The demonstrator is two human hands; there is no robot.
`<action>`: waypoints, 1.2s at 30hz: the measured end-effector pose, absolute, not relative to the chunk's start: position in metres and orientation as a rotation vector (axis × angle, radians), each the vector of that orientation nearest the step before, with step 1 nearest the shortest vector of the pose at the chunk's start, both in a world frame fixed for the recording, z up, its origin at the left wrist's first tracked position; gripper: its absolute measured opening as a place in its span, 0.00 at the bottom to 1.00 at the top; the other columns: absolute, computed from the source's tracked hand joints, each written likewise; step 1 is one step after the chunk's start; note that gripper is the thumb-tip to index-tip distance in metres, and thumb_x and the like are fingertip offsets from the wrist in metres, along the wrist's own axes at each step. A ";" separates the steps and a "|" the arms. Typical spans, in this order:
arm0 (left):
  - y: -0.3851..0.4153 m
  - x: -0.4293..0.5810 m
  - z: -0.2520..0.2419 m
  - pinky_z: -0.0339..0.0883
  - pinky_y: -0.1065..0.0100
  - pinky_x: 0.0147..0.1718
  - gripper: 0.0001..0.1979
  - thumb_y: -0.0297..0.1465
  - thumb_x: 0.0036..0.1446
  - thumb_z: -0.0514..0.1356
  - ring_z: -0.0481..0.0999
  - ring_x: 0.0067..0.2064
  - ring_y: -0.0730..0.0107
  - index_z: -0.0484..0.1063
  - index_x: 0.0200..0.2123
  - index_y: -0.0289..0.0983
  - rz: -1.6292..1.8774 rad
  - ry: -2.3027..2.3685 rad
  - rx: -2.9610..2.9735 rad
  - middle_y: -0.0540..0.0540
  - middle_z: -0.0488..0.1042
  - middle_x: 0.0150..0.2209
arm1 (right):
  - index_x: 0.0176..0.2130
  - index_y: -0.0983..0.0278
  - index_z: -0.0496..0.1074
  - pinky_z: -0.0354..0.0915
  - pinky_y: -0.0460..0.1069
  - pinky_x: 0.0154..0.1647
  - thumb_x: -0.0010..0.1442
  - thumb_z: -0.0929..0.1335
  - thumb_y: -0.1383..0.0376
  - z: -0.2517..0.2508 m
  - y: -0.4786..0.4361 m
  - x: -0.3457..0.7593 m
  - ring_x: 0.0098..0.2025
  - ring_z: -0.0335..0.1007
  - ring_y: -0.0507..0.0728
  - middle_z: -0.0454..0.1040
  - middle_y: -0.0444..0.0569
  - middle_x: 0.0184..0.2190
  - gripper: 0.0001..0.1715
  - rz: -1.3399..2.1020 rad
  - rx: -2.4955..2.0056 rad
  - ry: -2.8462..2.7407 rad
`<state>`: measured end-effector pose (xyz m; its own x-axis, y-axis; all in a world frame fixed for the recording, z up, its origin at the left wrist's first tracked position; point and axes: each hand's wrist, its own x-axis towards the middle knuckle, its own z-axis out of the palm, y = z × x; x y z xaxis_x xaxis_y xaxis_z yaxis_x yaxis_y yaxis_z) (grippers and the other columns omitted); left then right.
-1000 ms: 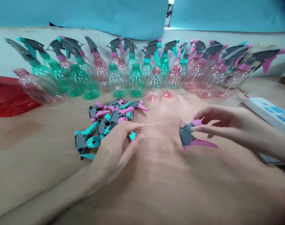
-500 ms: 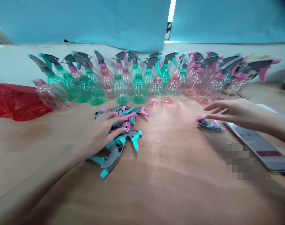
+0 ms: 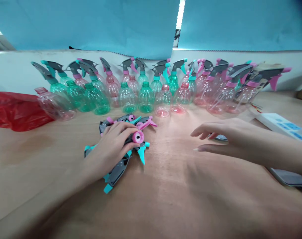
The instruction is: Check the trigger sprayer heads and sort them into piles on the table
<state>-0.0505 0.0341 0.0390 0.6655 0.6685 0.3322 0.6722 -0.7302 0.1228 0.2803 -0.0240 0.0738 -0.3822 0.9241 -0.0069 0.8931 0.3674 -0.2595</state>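
Red bag (image 3: 14, 111): it lies far left of the heap of sprayer heads (image 3: 121, 146); keep your forearm off it.

Uncapped bottles (image 3: 146, 99): they stand just behind the heap, necks bare, in front of the row of finished sprayer bottles (image 3: 215, 83). Lift heads up and toward you, so nothing knocks them over.

Your left hand (image 3: 111, 149): it lies on top of the heap, fingers curled round a pink-collared head (image 3: 137, 136) whose round collar faces you. The grip looks loose; pinch it by the grey body, and check that no teal trigger is hooked on it before you lift.

Teal-trimmed heads (image 3: 121, 167): they splay out on the near side of the heap, partly under your wrist. Hold them down lightly as you pull one free.

Your right hand (image 3: 220, 137): well right of the heap, palm down, fingers spread and holding nothing. A grey part shows just behind it; whether your fingers touch it I cannot tell.

White tray (image 3: 282, 124): far right of the heap, clear of your reach.
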 end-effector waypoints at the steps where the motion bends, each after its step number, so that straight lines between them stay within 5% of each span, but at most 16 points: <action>1: 0.026 -0.046 0.042 0.60 0.53 0.50 0.13 0.37 0.64 0.52 0.65 0.53 0.55 0.66 0.50 0.41 -0.618 -1.138 -2.887 0.43 0.68 0.50 | 0.45 0.54 0.71 0.67 0.51 0.31 0.57 0.65 0.48 0.075 -0.024 0.277 0.36 0.74 0.58 0.77 0.47 0.37 0.21 0.352 -1.618 -2.487; 10: -0.016 -0.003 0.027 0.63 0.60 0.52 0.15 0.30 0.65 0.51 0.67 0.54 0.62 0.59 0.54 0.39 -0.968 -0.958 -3.220 0.43 0.68 0.52 | 0.36 0.57 0.73 0.60 0.46 0.30 0.61 0.65 0.55 0.094 -0.039 0.223 0.32 0.69 0.51 0.76 0.41 0.32 0.11 0.459 -1.265 -2.441; 18: -0.030 0.004 0.005 0.52 0.51 0.58 0.11 0.30 0.60 0.58 0.72 0.47 0.61 0.64 0.46 0.38 -1.228 -0.846 -3.271 0.44 0.75 0.43 | 0.28 0.62 0.68 0.52 0.43 0.21 0.60 0.67 0.63 0.083 -0.038 0.215 0.22 0.61 0.46 0.70 0.36 0.23 0.09 0.591 -1.227 -2.495; 26: -0.030 0.002 0.002 0.59 0.55 0.50 0.13 0.33 0.56 0.63 0.73 0.41 0.62 0.67 0.44 0.38 -1.397 -0.846 -3.228 0.46 0.75 0.37 | 0.34 0.61 0.73 0.59 0.46 0.29 0.62 0.64 0.63 0.081 -0.048 0.216 0.31 0.70 0.51 0.75 0.43 0.30 0.08 0.614 -1.116 -2.536; 36: -0.031 0.003 -0.002 0.65 0.60 0.40 0.18 0.35 0.57 0.62 0.72 0.39 0.62 0.65 0.49 0.37 -1.493 -0.810 -3.199 0.44 0.74 0.36 | 0.28 0.60 0.73 0.60 0.47 0.28 0.60 0.63 0.69 0.077 -0.061 0.210 0.25 0.68 0.52 0.75 0.44 0.24 0.13 0.561 -1.119 -2.569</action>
<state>0.0033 -0.0309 -0.0019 0.5852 0.5634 0.5832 0.1823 -0.7922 0.5824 0.2104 -0.0610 0.0773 -0.6595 0.7449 0.1013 0.6348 0.6240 -0.4558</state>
